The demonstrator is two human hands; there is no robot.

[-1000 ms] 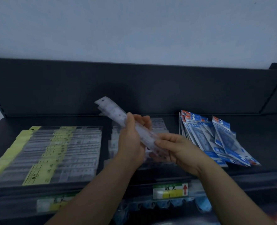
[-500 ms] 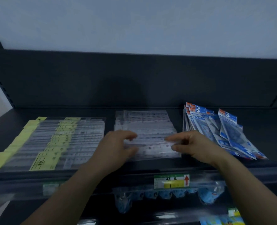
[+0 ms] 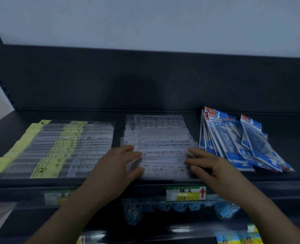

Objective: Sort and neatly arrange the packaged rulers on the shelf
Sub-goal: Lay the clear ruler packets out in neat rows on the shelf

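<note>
A middle row of clear packaged rulers (image 3: 159, 138) lies overlapped on the black shelf (image 3: 121, 115). My left hand (image 3: 117, 166) rests at the left ends of the front rulers, fingers spread. My right hand (image 3: 207, 164) presses against their right ends, fingers apart. Both hands touch the front ruler packs from the two sides without lifting any. To the left lies a row of rulers with yellow labels (image 3: 57, 148). To the right, several blue packaged rulers (image 3: 233, 141) lie fanned and askew.
The shelf's black back panel (image 3: 145, 81) rises behind the rows. A green and yellow price tag (image 3: 186, 193) sits on the front rail. Blue packets (image 3: 163, 208) hang below the rail, and colourful packs (image 3: 239, 238) show at the bottom right.
A second ago both hands held a clear ruler pack up in the air. It now lies on the middle row, and both hands are down at the ends of the front rulers.
</note>
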